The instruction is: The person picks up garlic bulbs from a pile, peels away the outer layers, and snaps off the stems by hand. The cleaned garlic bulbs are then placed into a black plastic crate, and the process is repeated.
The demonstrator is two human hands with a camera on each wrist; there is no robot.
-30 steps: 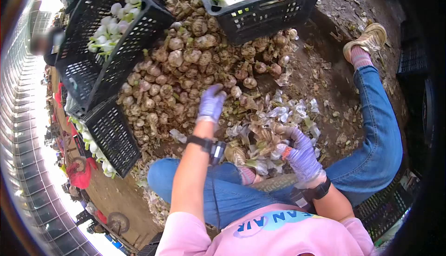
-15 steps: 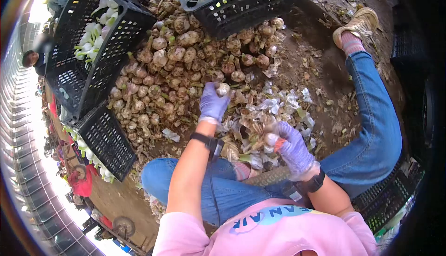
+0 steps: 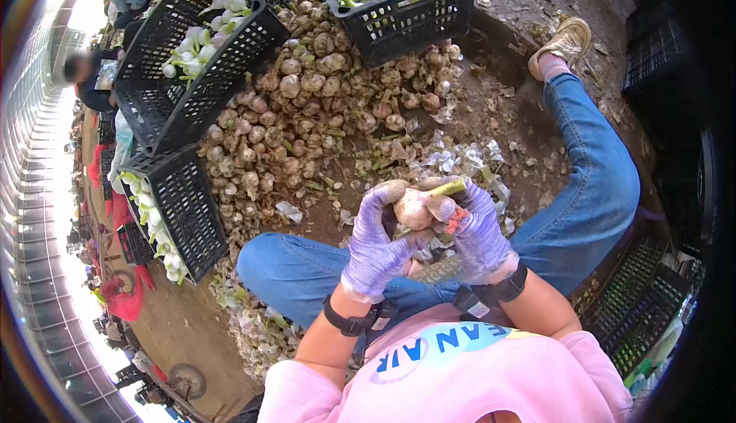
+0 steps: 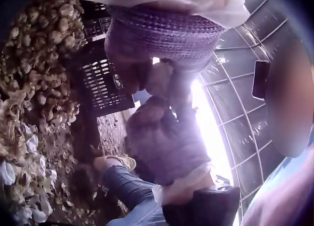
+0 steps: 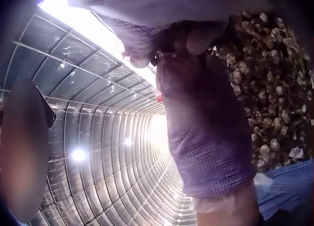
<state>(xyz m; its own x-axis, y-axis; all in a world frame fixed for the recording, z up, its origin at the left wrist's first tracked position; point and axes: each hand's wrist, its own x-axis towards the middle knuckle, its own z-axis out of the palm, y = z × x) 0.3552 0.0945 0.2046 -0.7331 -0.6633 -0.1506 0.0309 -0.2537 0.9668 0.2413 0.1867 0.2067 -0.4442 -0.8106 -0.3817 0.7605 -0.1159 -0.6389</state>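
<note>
Left grip [image 3: 377,245] and right grip [image 3: 478,233], both gloved in purple knit with soiled fingertips, are closed on one garlic bulb [image 3: 412,210]. By the left grip the bulb is cupped from its nine o'clock side, with the fingers bent round its twelve o'clock edge and the thumb brought in near six o'clock. By the right grip it is pinched from three o'clock, and its green stem [image 3: 448,187] is pointed toward two o'clock across the right fingers. Beside the right thumb an orange-red patch [image 3: 457,220] is seen. In the wrist views the gloves are darkened by backlight, and the bulb cannot be made out clearly.

The bulb is held above the lap, between legs covered by blue jeans [image 3: 594,193]. From it, a large pile of unpeeled garlic [image 3: 307,85] is spread on the ground between ten and twelve o'clock, and papery skins [image 3: 448,161] are scattered near one o'clock. Pale, cleaned bulbs are contained in three black crates: the far crate [image 3: 410,20] at twelve o'clock, the tilted crate [image 3: 222,74] at ten, and the near crate [image 3: 184,212] at nine. Well apart, toward half past one, a tan shoe [image 3: 563,43] is planted.
</note>
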